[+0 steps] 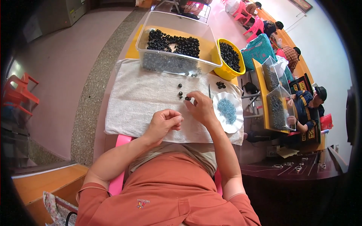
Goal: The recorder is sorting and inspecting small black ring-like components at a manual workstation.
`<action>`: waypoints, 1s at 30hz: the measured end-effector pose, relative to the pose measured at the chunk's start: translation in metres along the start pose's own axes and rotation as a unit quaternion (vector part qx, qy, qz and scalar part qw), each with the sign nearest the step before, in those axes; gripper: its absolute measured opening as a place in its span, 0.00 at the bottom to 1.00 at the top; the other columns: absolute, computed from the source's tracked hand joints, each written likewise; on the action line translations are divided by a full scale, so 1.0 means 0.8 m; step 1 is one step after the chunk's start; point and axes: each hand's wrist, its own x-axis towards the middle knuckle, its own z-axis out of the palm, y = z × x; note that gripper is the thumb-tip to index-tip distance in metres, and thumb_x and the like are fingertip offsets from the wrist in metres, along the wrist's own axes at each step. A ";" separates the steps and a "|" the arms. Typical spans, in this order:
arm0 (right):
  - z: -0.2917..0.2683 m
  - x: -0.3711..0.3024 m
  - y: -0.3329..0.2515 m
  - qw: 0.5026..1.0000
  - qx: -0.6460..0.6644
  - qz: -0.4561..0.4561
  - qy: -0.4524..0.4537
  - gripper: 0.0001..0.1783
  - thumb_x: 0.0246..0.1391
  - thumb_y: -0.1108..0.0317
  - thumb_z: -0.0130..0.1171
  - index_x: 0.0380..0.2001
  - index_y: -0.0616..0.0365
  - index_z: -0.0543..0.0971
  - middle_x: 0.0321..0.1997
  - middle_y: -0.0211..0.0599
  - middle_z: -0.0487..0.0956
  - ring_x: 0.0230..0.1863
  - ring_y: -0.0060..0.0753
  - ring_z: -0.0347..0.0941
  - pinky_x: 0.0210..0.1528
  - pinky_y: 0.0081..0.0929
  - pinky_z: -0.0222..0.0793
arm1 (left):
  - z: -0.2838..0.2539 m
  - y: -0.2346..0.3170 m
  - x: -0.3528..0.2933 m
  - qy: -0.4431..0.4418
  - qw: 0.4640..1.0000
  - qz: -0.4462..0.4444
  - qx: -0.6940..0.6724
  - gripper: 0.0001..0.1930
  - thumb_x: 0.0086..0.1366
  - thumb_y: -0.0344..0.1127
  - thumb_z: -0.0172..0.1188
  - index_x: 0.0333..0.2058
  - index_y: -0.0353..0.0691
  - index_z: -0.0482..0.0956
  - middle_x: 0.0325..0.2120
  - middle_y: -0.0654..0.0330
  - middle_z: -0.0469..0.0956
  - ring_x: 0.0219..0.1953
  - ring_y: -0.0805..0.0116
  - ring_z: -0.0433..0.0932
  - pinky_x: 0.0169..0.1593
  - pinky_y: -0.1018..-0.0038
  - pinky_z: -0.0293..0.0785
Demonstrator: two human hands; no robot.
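Right hand [201, 108] pinches a small black bead [188, 98] between thumb and forefinger over the white towel [130, 101], a scalloped dish [232, 129] of bluish beads [227, 110] just to its right. Beside it, the left hand [164, 124] curls nearly closed; whether around anything, I cannot tell.

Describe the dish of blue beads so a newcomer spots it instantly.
Find the white towel. On it, right of the right hand, sits a scalloped white dish. Unlike the yellow tub of black beads, it holds tiny pale blue beads.
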 end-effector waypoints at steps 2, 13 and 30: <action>-0.007 -0.011 -0.022 0.998 0.058 0.001 0.003 0.11 0.44 0.75 0.67 0.34 0.59 0.78 0.30 0.35 0.78 0.22 0.25 0.71 0.25 0.24 0.66 | -0.001 0.000 -0.001 0.012 1.000 0.004 0.000 0.08 0.65 0.31 0.61 0.40 0.36 0.76 0.32 0.62 0.79 0.32 0.75 0.77 0.38 0.78 0.77; -0.020 -0.054 -0.050 0.973 0.222 -0.004 -0.063 0.13 0.43 0.79 0.69 0.34 0.61 0.79 0.32 0.34 0.78 0.26 0.21 0.72 0.28 0.19 0.69 | 0.001 -0.002 -0.002 -0.011 1.000 0.018 0.020 0.10 0.65 0.32 0.61 0.42 0.35 0.76 0.35 0.61 0.80 0.36 0.76 0.79 0.38 0.79 0.77; -0.021 -0.070 -0.055 0.970 0.239 -0.002 -0.049 0.13 0.47 0.74 0.68 0.38 0.61 0.80 0.29 0.37 0.78 0.27 0.26 0.74 0.28 0.22 0.68 | -0.002 0.002 -0.001 -0.054 0.998 -0.011 -0.004 0.11 0.65 0.31 0.59 0.44 0.36 0.71 0.36 0.60 0.78 0.36 0.74 0.79 0.39 0.77 0.78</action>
